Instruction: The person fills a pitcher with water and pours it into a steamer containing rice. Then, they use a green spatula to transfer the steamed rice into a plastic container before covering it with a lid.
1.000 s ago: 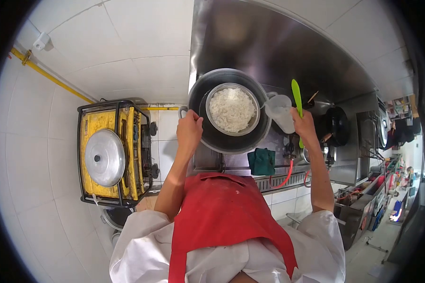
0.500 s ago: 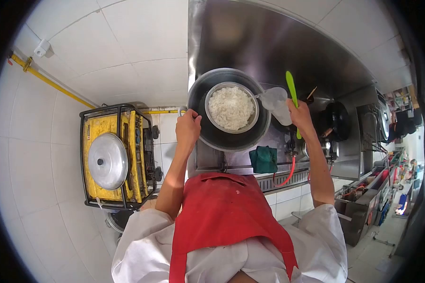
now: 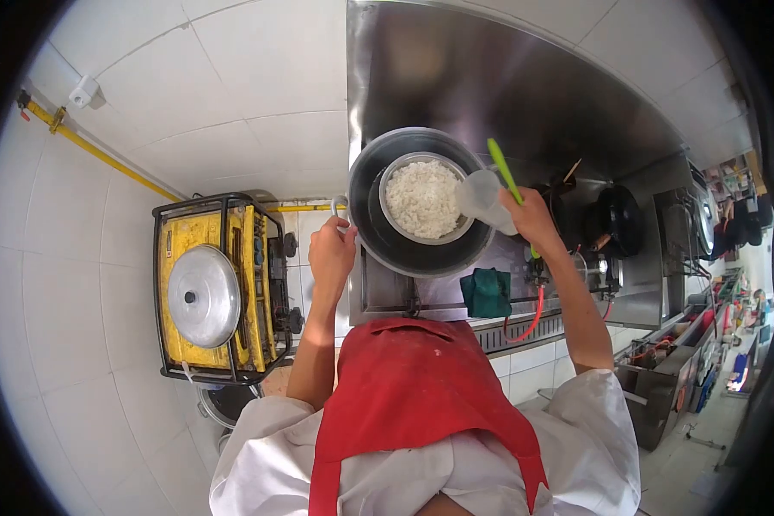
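Observation:
White rice [image 3: 425, 199] fills a round metal bowl [image 3: 385, 216] that stands inside a large dark pot [image 3: 372, 243]. In my right hand [image 3: 531, 218] are a translucent plastic jug [image 3: 482, 199] and a bright green utensil [image 3: 502, 170], whose kind I cannot make out. The jug is tilted at the right edge of the bowl, over the rice; no stream from it can be made out. My left hand [image 3: 332, 251] has its fingers curled, with nothing visible in them. It is just below the pot's left loop handle [image 3: 339, 205], apart from it.
A folded green cloth [image 3: 486, 292] lies on the steel stove in front of the pot. Beside it runs a red hose [image 3: 529, 322]. A black wok [image 3: 619, 221] stands farther right. On the left, a metal lid [image 3: 205, 297] rests on a yellow generator [image 3: 176, 249].
My left hand has come off the pot handle and moved slightly down. My right hand has moved left, bringing the jug from beside the pot to over the rice bowl.

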A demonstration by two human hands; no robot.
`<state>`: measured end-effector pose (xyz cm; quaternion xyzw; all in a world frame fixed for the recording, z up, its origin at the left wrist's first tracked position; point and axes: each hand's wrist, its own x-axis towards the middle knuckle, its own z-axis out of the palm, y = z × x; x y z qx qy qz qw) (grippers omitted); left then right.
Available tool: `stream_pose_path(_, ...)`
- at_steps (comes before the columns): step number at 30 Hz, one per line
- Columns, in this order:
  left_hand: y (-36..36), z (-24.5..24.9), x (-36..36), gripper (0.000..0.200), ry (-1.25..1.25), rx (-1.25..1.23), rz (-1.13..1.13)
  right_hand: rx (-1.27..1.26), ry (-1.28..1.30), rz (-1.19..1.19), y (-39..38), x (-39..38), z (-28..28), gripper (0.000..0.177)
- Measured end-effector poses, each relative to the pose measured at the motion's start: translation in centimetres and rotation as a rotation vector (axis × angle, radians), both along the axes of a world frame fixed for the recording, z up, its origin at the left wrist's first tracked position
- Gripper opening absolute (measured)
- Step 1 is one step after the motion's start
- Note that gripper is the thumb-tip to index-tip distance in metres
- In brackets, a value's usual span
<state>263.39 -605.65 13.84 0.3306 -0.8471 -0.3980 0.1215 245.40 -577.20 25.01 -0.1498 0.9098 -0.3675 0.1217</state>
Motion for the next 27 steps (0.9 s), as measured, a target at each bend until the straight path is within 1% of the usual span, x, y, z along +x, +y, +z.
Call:
stream_pose_path(2,0.0,0.5,0.3,0.017,-0.016,-0.013,0.005,0.079,0.010,0.063,-1.2,-0.7,-0.1,0.042)
stream_pose_path(5,-0.1,0.5,0.8,0.017,-0.003,-0.035,0.015,0.051,0.107,0.109,-2.7,-2.5,-2.3,0.042)
stream_pose_path(8,-0.5,0.6,1.1,0.018,-0.022,0.016,0.030,-0.007,0.104,0.081,-4.4,-3.2,-1.5,0.042)
stream_pose_path(11,-0.5,1.5,1.5,0.017,-0.050,-0.012,0.044,0.090,0.070,0.116,-4.6,-4.3,-1.9,0.041)
stream_pose_path(13,-0.7,1.3,1.7,0.017,-0.049,-0.004,0.037,0.086,0.128,0.089,-4.4,-4.1,-1.5,0.040)
stream_pose_path(14,-0.7,1.2,1.8,0.017,-0.049,0.002,0.033,0.086,0.157,0.075,-4.3,-4.0,-1.3,0.040)
stream_pose_path(17,-0.6,1.0,1.5,0.017,-0.049,-0.019,0.014,0.079,0.075,0.085,-2.9,-4.8,-1.5,0.040)
stream_pose_path(20,-0.4,0.4,0.9,0.018,-0.027,-0.057,-0.022,0.120,0.110,0.059,-1.6,-4.1,-0.7,0.041)
stream_pose_path(23,0.1,1.1,0.2,0.018,-0.029,0.007,-0.054,0.129,0.128,0.026,0.5,-4.2,-1.1,0.041)
stream_pose_path(27,0.7,0.9,-0.8,0.019,-0.049,0.042,-0.078,0.104,0.099,-0.031,2.9,-3.0,0.0,0.040)
